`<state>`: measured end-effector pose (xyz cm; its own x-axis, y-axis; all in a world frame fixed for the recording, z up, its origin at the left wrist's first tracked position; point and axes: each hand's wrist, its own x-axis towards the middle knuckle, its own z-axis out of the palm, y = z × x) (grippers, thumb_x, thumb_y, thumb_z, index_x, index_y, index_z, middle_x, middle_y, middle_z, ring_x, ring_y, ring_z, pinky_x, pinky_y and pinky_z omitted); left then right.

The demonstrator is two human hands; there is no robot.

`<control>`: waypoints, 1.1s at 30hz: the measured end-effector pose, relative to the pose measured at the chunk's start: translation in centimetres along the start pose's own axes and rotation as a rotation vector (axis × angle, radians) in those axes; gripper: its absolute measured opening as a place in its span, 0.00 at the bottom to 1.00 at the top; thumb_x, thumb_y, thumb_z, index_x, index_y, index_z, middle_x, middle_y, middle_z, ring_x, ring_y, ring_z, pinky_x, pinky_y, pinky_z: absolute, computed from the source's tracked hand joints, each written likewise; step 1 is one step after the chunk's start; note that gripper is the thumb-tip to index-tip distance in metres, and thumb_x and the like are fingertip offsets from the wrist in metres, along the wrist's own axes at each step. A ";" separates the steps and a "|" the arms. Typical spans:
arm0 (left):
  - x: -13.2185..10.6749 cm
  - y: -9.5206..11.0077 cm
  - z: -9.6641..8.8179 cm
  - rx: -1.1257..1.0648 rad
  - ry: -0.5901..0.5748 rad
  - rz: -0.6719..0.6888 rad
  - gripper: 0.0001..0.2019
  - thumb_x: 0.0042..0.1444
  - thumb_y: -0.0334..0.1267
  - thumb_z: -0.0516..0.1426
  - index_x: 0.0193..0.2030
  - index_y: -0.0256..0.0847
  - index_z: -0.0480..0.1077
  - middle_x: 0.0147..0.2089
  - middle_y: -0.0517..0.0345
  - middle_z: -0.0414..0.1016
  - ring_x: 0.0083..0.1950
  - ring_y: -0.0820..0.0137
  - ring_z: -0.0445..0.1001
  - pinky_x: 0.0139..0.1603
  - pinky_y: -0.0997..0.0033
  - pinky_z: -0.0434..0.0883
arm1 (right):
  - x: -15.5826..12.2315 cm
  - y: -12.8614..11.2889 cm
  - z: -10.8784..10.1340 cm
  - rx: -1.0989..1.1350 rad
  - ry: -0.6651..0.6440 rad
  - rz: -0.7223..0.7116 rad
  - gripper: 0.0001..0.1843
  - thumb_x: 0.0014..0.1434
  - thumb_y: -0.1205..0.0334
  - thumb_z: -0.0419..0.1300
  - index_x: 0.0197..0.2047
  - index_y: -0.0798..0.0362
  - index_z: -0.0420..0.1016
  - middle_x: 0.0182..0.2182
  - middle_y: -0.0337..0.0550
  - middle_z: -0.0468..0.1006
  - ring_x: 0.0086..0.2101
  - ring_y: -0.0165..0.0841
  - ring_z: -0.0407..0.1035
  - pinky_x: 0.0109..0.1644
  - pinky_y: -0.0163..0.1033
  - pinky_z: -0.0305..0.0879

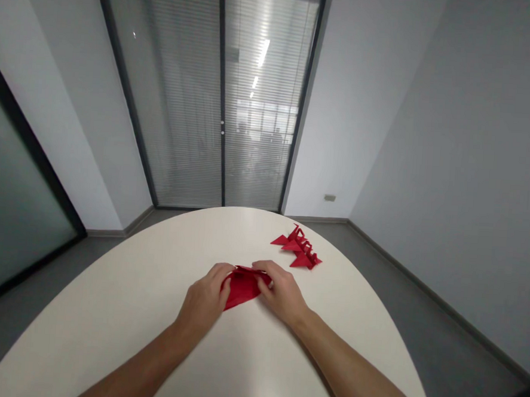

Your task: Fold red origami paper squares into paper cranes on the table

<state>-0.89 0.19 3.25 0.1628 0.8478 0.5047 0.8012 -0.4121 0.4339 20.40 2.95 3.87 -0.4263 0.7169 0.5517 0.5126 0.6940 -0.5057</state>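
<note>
Table point(149, 323): round-edged, smooth off-white top with a soft sheen. We'd say a hard flat top like this is why the paper lies on it rather than being held up in the air.
Left hand point(205, 299): comes in from the near edge and rests on the left side of the red paper point(241, 290). Fingers are bunched together and curled, tips pressed down on the paper's top edge.
Right hand point(282, 292): mirrors it on the right side. Fingers are close together and laid along the same top edge, clamping it to the table. To us, two hands from both sides looks like a way to keep the sheet from sliding.
Red paper: around the middle of the table, between the two hands. It's thin, matte, bright red, with a pointed flap aimed toward the near edge and a doubled-over strip on top.
Folded pieces point(298, 249): a little heap of the same red paper, all sharp triangles. It sits toward the far right edge, near the right hand but not touching it, so probably parked out of the way.
Door point(221, 100): past the far edge, dark-framed glass with pale horizontal blinds.
</note>
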 end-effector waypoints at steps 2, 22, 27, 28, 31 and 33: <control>0.0 -0.2 0.3 -0.077 0.033 -0.066 0.21 0.61 0.28 0.50 0.60 0.43 0.66 0.57 0.52 0.75 0.49 0.64 0.78 0.52 0.62 0.75 | 0.0 -0.1 -0.1 0.033 -0.009 -0.017 0.25 0.56 0.78 0.53 0.54 0.49 0.70 0.49 0.44 0.78 0.49 0.35 0.73 0.55 0.42 0.70; 0.3 -1.6 1.8 -0.584 0.053 -0.221 0.12 0.59 0.34 0.49 0.39 0.40 0.75 0.52 0.48 0.77 0.51 0.64 0.77 0.53 0.57 0.76 | -0.1 -1.1 -0.3 0.067 -0.275 -0.070 0.30 0.58 0.71 0.55 0.64 0.49 0.65 0.59 0.48 0.73 0.57 0.38 0.69 0.63 0.46 0.64; 0.3 -1.4 1.3 -0.338 0.060 -0.177 0.13 0.63 0.37 0.49 0.44 0.40 0.75 0.50 0.49 0.79 0.53 0.62 0.77 0.60 0.53 0.71 | -0.3 -1.0 -0.1 0.032 -0.352 -0.033 0.33 0.58 0.66 0.59 0.67 0.52 0.61 0.59 0.52 0.73 0.55 0.41 0.70 0.60 0.45 0.65; 0.3 -1.3 1.1 -0.292 0.054 -0.144 0.13 0.63 0.37 0.49 0.45 0.40 0.74 0.52 0.49 0.79 0.54 0.62 0.76 0.61 0.53 0.71 | -0.3 -1.1 -0.1 0.030 -0.368 -0.041 0.35 0.58 0.64 0.61 0.68 0.53 0.60 0.59 0.53 0.73 0.56 0.42 0.70 0.61 0.46 0.65; 0.0 -0.8 1.0 -0.216 -0.001 -0.038 0.14 0.64 0.34 0.49 0.51 0.40 0.73 0.56 0.49 0.76 0.58 0.64 0.74 0.63 0.57 0.69 | -0.3 -1.3 -0.1 0.028 -0.420 -0.061 0.39 0.58 0.57 0.64 0.69 0.56 0.57 0.60 0.57 0.72 0.56 0.45 0.69 0.60 0.48 0.65; -0.4 -0.7 1.3 -0.193 -0.064 0.008 0.17 0.62 0.32 0.50 0.56 0.40 0.70 0.59 0.49 0.75 0.59 0.65 0.73 0.64 0.60 0.69 | -0.3 -1.3 -0.1 0.030 -0.430 -0.043 0.34 0.63 0.58 0.59 0.70 0.55 0.56 0.59 0.56 0.72 0.55 0.44 0.70 0.60 0.48 0.66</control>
<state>-0.74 0.54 1.83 0.2096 0.8611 0.4632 0.6756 -0.4700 0.5680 19.98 1.81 4.43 -0.7216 0.6458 0.2494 0.4685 0.7208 -0.5109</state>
